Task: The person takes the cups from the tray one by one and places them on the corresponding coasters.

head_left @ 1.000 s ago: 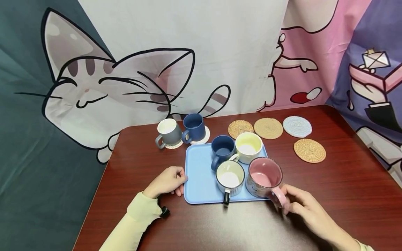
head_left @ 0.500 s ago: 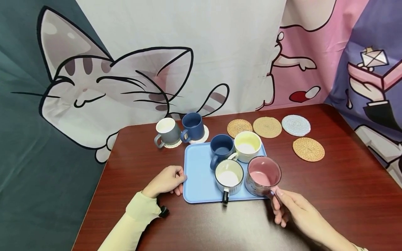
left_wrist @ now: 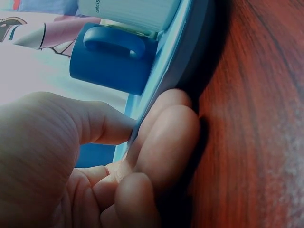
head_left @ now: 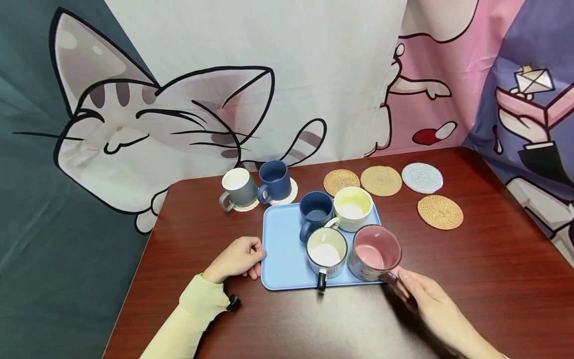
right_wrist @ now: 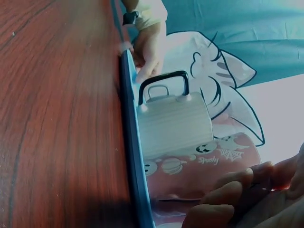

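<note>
My left hand (head_left: pixel 239 257) pinches the left edge of a light blue tray (head_left: pixel 282 259); in the left wrist view the thumb (left_wrist: pixel 107 126) presses the rim, with fingers curled below it. On the right, my right hand (head_left: pixel 428 296) holds the handle of a pink mug (head_left: pixel 376 252) at the tray's front right corner. The right wrist view shows Halloween-style prints on this pink mug (right_wrist: pixel 190 173). Beside it stands a white mug (head_left: pixel 326 252) with a black handle. Behind them on the tray are a dark blue mug (head_left: pixel 316 209) and a pale yellow mug (head_left: pixel 353 209).
Behind the tray's left end, a grey mug (head_left: pixel 242 189) and a blue mug (head_left: pixel 274 180) stand on white coasters. Several round coasters, including a pale blue one (head_left: pixel 422 178) and a woven tan one (head_left: pixel 440 212), lie at the back right. A printed cloth (head_left: pixel 345 75) hangs behind the table.
My right hand has changed its hold on the pink mug's handle: the fingers hung lower half a second ago and now curl up under it. The left hand stays at the tray edge.
</note>
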`<action>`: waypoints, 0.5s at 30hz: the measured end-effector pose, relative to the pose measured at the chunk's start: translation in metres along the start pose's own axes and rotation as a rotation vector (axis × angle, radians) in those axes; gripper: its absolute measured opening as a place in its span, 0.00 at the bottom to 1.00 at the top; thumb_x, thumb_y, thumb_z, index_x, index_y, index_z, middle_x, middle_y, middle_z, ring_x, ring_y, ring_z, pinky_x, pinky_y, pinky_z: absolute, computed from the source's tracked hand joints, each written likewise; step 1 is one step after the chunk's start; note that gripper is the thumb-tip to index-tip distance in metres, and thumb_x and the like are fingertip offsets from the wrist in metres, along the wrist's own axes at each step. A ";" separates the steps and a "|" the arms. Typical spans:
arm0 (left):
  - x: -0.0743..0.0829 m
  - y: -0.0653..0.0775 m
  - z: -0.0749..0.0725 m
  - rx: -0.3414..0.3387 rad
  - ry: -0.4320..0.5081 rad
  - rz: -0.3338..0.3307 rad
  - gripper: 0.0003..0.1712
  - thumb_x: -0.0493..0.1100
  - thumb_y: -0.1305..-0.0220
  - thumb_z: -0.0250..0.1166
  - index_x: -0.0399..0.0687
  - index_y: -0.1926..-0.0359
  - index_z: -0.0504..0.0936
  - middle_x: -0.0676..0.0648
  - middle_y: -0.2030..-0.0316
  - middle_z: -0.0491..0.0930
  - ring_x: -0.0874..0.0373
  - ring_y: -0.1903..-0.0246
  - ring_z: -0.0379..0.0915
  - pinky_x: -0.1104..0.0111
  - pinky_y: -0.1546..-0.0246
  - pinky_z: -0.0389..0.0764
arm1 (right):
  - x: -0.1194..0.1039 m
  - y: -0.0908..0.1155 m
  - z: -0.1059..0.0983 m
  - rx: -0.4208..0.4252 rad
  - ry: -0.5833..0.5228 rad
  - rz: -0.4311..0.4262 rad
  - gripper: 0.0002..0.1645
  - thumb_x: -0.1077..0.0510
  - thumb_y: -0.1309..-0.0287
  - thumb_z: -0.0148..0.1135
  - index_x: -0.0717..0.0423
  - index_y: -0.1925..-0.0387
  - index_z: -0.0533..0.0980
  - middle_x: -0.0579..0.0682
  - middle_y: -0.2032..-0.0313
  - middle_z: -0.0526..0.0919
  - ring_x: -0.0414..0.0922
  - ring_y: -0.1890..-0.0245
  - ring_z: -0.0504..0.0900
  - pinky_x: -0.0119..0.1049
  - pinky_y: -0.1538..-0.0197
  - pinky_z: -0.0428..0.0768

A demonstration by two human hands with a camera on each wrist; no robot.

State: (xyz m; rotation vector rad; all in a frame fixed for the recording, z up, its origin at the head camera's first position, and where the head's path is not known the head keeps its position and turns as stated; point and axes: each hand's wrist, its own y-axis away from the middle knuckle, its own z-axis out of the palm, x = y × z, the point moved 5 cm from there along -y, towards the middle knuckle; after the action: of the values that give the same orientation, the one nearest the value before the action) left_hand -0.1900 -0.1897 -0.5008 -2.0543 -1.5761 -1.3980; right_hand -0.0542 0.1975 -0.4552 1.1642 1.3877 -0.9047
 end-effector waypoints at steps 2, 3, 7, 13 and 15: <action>0.000 0.000 0.000 0.000 -0.001 0.001 0.13 0.43 0.27 0.58 0.43 0.70 0.77 0.48 0.84 0.85 0.56 0.84 0.83 0.70 0.84 0.77 | 0.005 0.002 -0.003 0.005 -0.013 -0.003 0.28 0.57 0.16 0.33 0.75 0.48 0.75 0.38 0.63 0.84 0.26 0.59 0.80 0.24 0.62 0.77; 0.000 -0.001 0.000 0.000 -0.001 0.002 0.13 0.43 0.27 0.58 0.43 0.70 0.77 0.48 0.84 0.85 0.56 0.84 0.83 0.70 0.85 0.77 | 0.008 0.002 -0.004 0.003 -0.026 -0.003 0.28 0.58 0.16 0.32 0.77 0.41 0.73 0.34 0.56 0.86 0.23 0.52 0.81 0.20 0.57 0.78; -0.002 -0.002 0.001 -0.002 -0.002 0.005 0.13 0.43 0.27 0.58 0.43 0.70 0.77 0.48 0.84 0.85 0.57 0.84 0.83 0.71 0.85 0.76 | 0.016 0.003 -0.006 0.000 -0.074 0.004 0.30 0.59 0.16 0.33 0.82 0.32 0.63 0.32 0.41 0.83 0.28 0.40 0.79 0.19 0.44 0.77; -0.003 -0.003 0.002 -0.005 -0.001 0.014 0.13 0.43 0.26 0.57 0.43 0.70 0.76 0.48 0.84 0.85 0.57 0.84 0.83 0.71 0.85 0.76 | 0.018 0.004 -0.007 0.061 -0.072 0.024 0.26 0.58 0.16 0.36 0.70 0.41 0.77 0.32 0.56 0.88 0.22 0.53 0.82 0.17 0.55 0.78; -0.003 -0.003 0.002 -0.005 0.000 0.014 0.13 0.43 0.26 0.57 0.43 0.70 0.76 0.48 0.84 0.85 0.57 0.85 0.83 0.71 0.85 0.76 | 0.018 0.003 -0.006 0.075 -0.081 0.027 0.24 0.58 0.16 0.37 0.64 0.51 0.81 0.38 0.69 0.85 0.25 0.65 0.80 0.19 0.63 0.77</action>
State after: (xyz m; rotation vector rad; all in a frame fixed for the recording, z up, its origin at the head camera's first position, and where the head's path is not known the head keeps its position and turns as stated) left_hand -0.1919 -0.1891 -0.5049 -2.0640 -1.5565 -1.3982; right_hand -0.0518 0.2074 -0.4714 1.1873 1.2798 -0.9815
